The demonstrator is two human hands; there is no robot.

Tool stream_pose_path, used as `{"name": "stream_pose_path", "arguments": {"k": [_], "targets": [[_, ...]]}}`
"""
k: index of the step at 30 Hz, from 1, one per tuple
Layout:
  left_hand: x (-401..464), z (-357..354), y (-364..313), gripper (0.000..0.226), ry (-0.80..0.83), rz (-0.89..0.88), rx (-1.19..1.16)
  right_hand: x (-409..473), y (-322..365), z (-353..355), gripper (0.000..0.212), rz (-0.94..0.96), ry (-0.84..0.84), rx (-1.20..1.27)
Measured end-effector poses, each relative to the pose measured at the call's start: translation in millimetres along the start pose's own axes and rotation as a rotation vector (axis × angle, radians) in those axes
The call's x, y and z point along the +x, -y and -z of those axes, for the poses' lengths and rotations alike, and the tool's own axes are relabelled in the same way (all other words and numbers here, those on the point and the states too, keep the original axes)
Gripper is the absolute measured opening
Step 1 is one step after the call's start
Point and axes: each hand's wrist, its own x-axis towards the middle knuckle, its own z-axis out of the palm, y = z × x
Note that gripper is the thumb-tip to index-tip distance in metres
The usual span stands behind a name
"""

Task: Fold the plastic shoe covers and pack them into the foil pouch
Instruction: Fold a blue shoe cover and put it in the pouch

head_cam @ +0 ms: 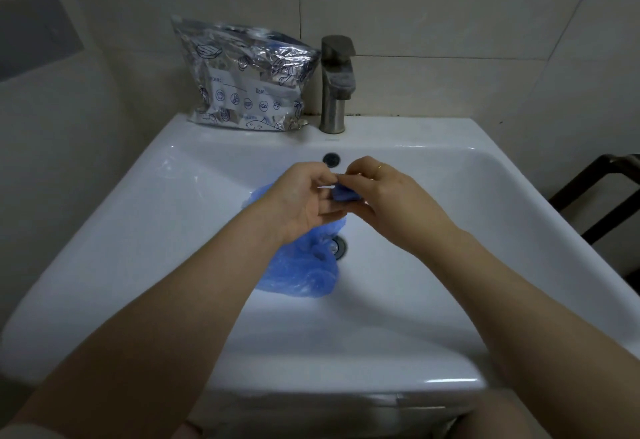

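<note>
Beyond and to the left of both hands, the foil pouch stands on the back ledge of the white sink, leaning against the tiled wall; its mouth looks open at the top, though the crumpled foil makes that hard to be sure of. The left hand hovers over the basin, its grip pinching one edge of a small folded blue shoe cover. Beneath and just nearer than that hand lies a loose blue shoe cover, crumpled in the bowl and partly covering the drain. The right hand, wearing a ring, has its grip clenched on the other side of the same folded piece.

The folding step appears to be in hand, with one cover nearly reduced to a tight packet. The next move calls for keeping that packet squeezed flat, carrying it up and to the left, and slipping it into the pouch; one hand will likely need to hold the pouch open.

Past the hands to the right stands a metal tap, and further right a dark frame sits beside the sink.
</note>
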Motion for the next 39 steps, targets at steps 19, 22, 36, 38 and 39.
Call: {"name": "stream_pose_path", "arguments": {"k": [19, 22, 36, 38, 39], "targets": [[9, 15, -39, 0.012, -0.308, -0.680, 0.750, 66, -2, 50, 0.009, -0.393, 0.035, 0.606], [14, 27, -66, 0.006, -0.343, -0.802, 0.844, 95, -3, 57, 0.008, -0.374, 0.023, 0.562], [81, 116, -160, 0.031, -0.647, -0.742, 1.494, 248, -13, 15, 0.024, -0.371, -0.325, 0.375], [82, 117, -162, 0.021, -0.646, -0.799, 1.488, 265, -11, 6, 0.024, -0.318, -0.269, 0.303], [83, 117, -161, 0.020, -0.647, -0.830, 1.465, 271, -10, 2, 0.024, -0.286, -0.207, 0.253]]}}
